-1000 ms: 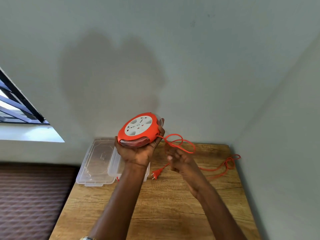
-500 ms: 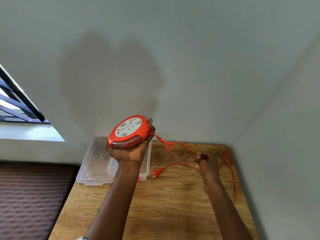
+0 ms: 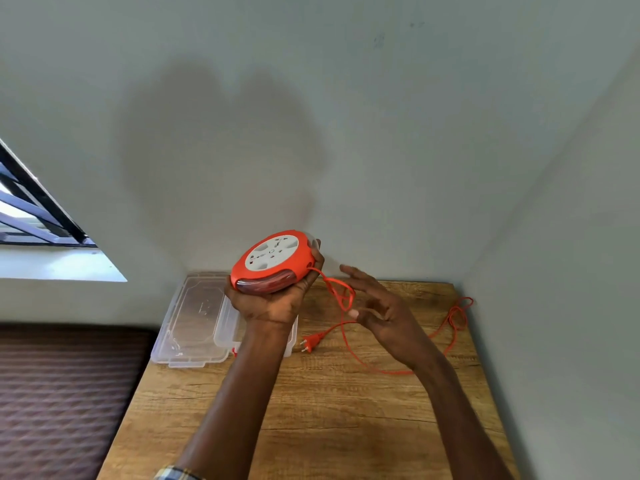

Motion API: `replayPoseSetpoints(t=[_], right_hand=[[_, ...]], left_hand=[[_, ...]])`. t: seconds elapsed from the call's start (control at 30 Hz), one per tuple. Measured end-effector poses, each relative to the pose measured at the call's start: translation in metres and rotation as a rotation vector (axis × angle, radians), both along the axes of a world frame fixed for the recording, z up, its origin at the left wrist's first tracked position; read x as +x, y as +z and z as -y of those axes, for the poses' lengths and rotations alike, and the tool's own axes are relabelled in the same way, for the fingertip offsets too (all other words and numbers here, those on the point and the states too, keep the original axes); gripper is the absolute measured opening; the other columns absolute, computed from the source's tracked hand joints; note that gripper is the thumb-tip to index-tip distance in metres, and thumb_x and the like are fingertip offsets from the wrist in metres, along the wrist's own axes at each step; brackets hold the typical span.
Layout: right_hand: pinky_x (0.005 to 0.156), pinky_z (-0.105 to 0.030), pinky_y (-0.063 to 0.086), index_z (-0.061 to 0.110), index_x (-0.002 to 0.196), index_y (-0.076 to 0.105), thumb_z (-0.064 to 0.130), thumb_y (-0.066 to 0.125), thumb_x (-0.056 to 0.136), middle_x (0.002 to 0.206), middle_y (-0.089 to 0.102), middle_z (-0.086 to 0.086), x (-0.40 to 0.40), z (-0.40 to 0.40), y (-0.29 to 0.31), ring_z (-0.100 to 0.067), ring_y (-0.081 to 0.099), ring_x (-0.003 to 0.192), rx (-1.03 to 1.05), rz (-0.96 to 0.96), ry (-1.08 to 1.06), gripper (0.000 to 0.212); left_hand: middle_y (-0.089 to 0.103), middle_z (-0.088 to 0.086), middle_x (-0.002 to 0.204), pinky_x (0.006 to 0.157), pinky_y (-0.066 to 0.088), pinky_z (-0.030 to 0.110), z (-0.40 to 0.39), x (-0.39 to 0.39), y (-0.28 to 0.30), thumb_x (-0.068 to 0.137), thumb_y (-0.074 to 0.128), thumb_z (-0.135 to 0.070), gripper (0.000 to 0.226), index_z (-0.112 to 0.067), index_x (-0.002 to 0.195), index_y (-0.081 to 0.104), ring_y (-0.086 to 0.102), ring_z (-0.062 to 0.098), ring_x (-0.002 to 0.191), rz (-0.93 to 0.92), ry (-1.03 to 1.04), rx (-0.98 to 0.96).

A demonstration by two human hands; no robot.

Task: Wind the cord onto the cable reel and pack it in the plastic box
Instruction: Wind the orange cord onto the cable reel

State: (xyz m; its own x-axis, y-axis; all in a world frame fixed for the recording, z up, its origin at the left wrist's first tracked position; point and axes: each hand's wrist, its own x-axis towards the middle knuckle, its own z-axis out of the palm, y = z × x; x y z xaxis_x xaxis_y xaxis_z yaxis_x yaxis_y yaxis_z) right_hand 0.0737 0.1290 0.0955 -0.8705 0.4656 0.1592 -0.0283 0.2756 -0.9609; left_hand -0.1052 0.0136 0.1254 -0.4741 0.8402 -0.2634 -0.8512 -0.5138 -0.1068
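Observation:
My left hand (image 3: 273, 303) holds up the round orange cable reel (image 3: 272, 261), its white socket face tilted toward me, above the table's back left. The orange cord (image 3: 346, 327) leaves the reel's right side, hangs in a small loop by my right hand (image 3: 381, 310), then runs over the table to a tangle at the far right (image 3: 459, 311). My right hand's fingers are spread, the cord passing beside them without a clear grip. The plug (image 3: 311, 342) lies on the table. The clear plastic box (image 3: 225, 323) stands behind my left forearm.
The box's clear lid (image 3: 194, 320) lies open to its left on the wooden table (image 3: 346, 427). Walls close the table at the back and right. A brown patterned surface (image 3: 62, 393) lies left of the table, under a barred window (image 3: 31, 216).
My right hand came back left from the far right of the table toward the reel and opened its fingers. The reel shifted slightly right. Cord slack now hangs by the hand.

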Motion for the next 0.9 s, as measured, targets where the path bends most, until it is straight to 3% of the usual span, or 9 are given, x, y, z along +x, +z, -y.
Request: replayPoseSetpoints(t=[0.1, 0.27, 0.33, 0.43, 0.53, 0.63, 0.7, 0.8, 0.9], right_hand=[[0.097, -0.049, 0.052, 0.026, 0.118, 0.075, 0.009, 0.074, 0.091, 0.122, 0.073, 0.006, -0.005, 0.001, -0.002, -0.017, 0.066, 0.118, 0.007, 0.053, -0.067, 0.032], [0.084, -0.029, 0.054, 0.025, 0.108, 0.077, 0.026, 0.080, 0.086, 0.106, 0.072, 0.002, -0.004, 0.007, -0.003, -0.014, 0.070, 0.099, -0.128, -0.008, -0.097, 0.023], [0.081, -0.027, 0.056, 0.023, 0.105, 0.076, 0.029, 0.085, 0.081, 0.100, 0.073, -0.004, -0.004, 0.009, -0.004, -0.012, 0.069, 0.092, -0.165, 0.001, -0.115, 0.027], [0.066, -0.031, 0.055, 0.019, 0.094, 0.073, 0.018, 0.081, 0.088, 0.078, 0.069, -0.017, -0.008, 0.012, -0.003, -0.019, 0.068, 0.071, -0.218, -0.034, -0.261, 0.010], [0.054, -0.033, 0.053, 0.017, 0.097, 0.068, 0.019, 0.077, 0.090, 0.064, 0.062, -0.013, -0.007, 0.011, 0.000, -0.029, 0.067, 0.055, -0.427, -0.092, -0.353, 0.011], [0.046, -0.026, 0.046, 0.022, 0.090, 0.070, 0.028, 0.081, 0.077, 0.055, 0.052, -0.007, -0.004, 0.010, 0.001, -0.021, 0.052, 0.040, -0.631, -0.135, -0.370, 0.018], [0.043, -0.024, 0.045, 0.020, 0.082, 0.072, 0.027, 0.080, 0.075, 0.052, 0.048, -0.004, -0.004, 0.011, -0.001, -0.016, 0.049, 0.039, -0.755, -0.172, -0.375, 0.013], [0.042, -0.024, 0.051, 0.018, 0.077, 0.068, 0.023, 0.069, 0.085, 0.055, 0.054, -0.001, -0.006, 0.014, -0.005, -0.015, 0.063, 0.048, -0.958, -0.259, -0.364, 0.009], [0.041, -0.021, 0.050, 0.017, 0.081, 0.063, 0.027, 0.063, 0.089, 0.062, 0.063, 0.001, -0.007, 0.015, -0.009, -0.014, 0.071, 0.059, -1.127, -0.335, -0.359, 0.013]], left_hand=[[0.040, 0.042, 0.153, 0.098, 0.047, 0.074, -0.001, 0.003, 0.001, 0.087, 0.041, -0.071, 0.098, -0.002, 0.157, 0.038, 0.036, 0.064, 0.141, 0.004, -0.028, 0.026], [0.039, 0.040, 0.156, 0.090, 0.050, 0.078, -0.004, 0.003, 0.003, 0.088, 0.041, -0.072, 0.098, -0.004, 0.159, 0.037, 0.036, 0.064, 0.142, 0.005, -0.041, 0.051], [0.038, 0.039, 0.157, 0.093, 0.048, 0.079, -0.004, 0.002, 0.002, 0.089, 0.041, -0.072, 0.096, -0.006, 0.159, 0.038, 0.034, 0.063, 0.143, -0.001, -0.038, 0.033], [0.041, 0.039, 0.155, 0.101, 0.039, 0.079, -0.004, 0.003, 0.003, 0.089, 0.042, -0.071, 0.094, -0.006, 0.157, 0.041, 0.035, 0.064, 0.143, 0.000, -0.038, 0.019], [0.047, 0.039, 0.151, 0.104, 0.039, 0.079, -0.003, 0.002, 0.002, 0.090, 0.043, -0.071, 0.091, -0.007, 0.154, 0.045, 0.040, 0.064, 0.140, -0.018, -0.016, -0.030], [0.048, 0.039, 0.150, 0.109, 0.038, 0.074, -0.001, -0.001, 0.002, 0.089, 0.041, -0.073, 0.093, -0.006, 0.153, 0.046, 0.041, 0.064, 0.139, -0.036, -0.002, -0.061], [0.048, 0.040, 0.150, 0.109, 0.038, 0.075, -0.001, -0.002, 0.003, 0.088, 0.040, -0.075, 0.095, -0.007, 0.153, 0.046, 0.041, 0.064, 0.139, -0.048, -0.004, -0.074], [0.048, 0.040, 0.150, 0.103, 0.035, 0.081, -0.001, 0.000, 0.003, 0.087, 0.042, -0.075, 0.095, -0.008, 0.154, 0.046, 0.041, 0.064, 0.140, -0.056, -0.013, -0.075], [0.050, 0.042, 0.146, 0.104, 0.035, 0.079, -0.001, 0.002, 0.006, 0.087, 0.043, -0.076, 0.095, -0.007, 0.152, 0.046, 0.043, 0.064, 0.137, -0.053, -0.025, -0.056]])
